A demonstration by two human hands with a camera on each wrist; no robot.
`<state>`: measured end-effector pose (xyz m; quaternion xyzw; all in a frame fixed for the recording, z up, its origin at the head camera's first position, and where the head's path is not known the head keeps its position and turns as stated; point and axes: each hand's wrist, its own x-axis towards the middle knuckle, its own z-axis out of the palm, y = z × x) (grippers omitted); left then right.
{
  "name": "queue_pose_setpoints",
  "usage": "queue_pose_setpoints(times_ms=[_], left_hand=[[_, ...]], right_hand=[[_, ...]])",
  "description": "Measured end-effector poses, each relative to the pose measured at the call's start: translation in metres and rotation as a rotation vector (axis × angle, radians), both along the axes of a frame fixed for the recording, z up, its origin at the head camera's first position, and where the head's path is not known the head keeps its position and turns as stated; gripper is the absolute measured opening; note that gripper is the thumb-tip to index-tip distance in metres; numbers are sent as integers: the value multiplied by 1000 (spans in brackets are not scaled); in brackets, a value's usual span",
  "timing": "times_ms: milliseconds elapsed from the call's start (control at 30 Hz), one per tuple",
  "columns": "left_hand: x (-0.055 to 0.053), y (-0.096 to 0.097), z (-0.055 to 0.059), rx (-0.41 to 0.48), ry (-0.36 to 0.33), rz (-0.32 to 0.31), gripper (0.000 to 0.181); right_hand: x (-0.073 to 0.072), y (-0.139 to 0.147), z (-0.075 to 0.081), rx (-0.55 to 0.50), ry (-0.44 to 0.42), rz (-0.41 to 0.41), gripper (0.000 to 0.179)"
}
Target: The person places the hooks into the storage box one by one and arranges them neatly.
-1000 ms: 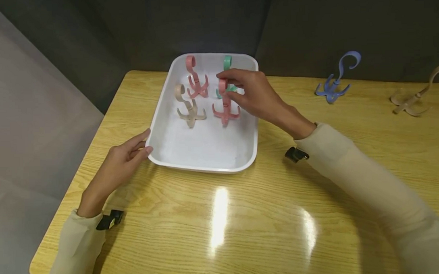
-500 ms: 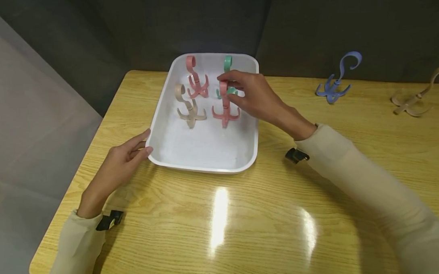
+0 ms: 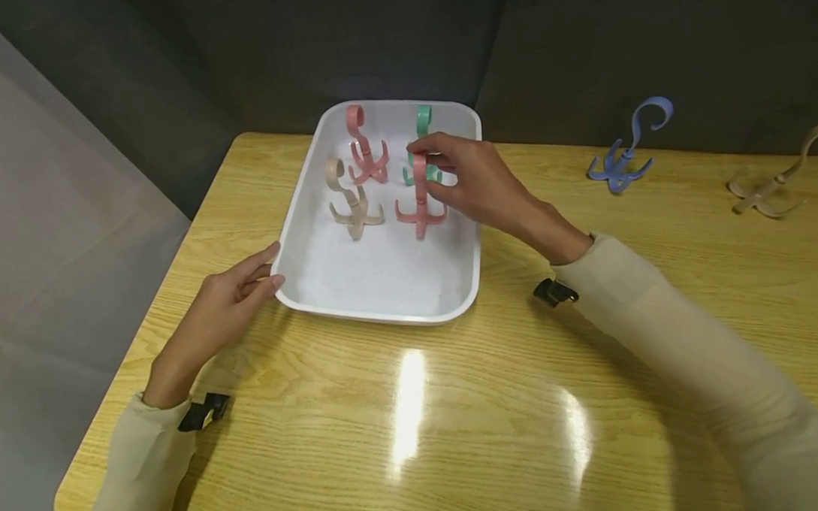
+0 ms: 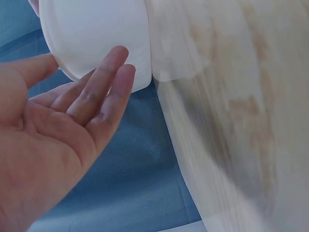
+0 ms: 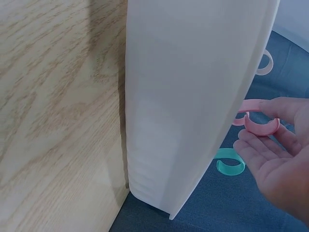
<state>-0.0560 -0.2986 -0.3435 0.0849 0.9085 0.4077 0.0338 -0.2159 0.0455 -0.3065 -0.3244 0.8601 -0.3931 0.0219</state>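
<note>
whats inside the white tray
A front pink hook held by the right hand, a back pink hook, a beige hook and a green hook. The hand partly covers the green hook; anything wholly behind the hand is hidden.

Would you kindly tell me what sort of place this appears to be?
Probably a staged tabletop workspace: a wood-grained table before a dark backdrop, with a white tray holding hooks.

Plain beige sleeves [image 3: 662, 325] (softly creased) carry a small black fitting [image 3: 554, 292] at each cuff [image 3: 578, 258].

No readable text anywhere.
</note>
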Motion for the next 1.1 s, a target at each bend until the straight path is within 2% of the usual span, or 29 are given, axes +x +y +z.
queue_pose_setpoints(times_ms=[367, 1100], left_hand=[[-1, 1, 0, -1, -6, -3, 55], [-1, 1, -1, 27, 7, -12, 55]], right_hand=[[1, 3, -4, -26, 10, -8, 50], [3, 6, -4, -10, 35, 5, 59]])
